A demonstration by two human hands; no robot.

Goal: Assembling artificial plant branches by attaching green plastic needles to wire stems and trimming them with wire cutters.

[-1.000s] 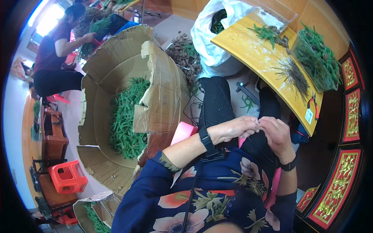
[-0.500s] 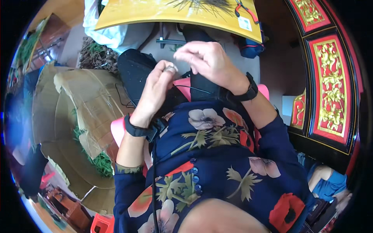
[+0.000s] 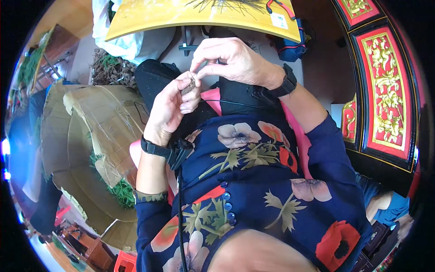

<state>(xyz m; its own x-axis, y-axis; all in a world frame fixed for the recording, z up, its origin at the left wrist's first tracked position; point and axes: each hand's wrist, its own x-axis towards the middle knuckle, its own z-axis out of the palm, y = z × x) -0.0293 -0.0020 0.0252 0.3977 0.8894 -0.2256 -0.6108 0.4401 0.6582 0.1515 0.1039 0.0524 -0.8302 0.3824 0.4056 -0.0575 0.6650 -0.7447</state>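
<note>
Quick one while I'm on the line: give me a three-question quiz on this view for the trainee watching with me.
1. True or false: the left hand and the right hand are both raised over the lap and meet at a small brownish piece.
2. Which side of the picture shows the big cardboard box with green plant stems in it? A) the person's left B) the person's right C) it is not in view
3. Fill in: each wrist wears a ____ band.

Key: 1 true; 2 A; 3 black (left band, right band).
</note>
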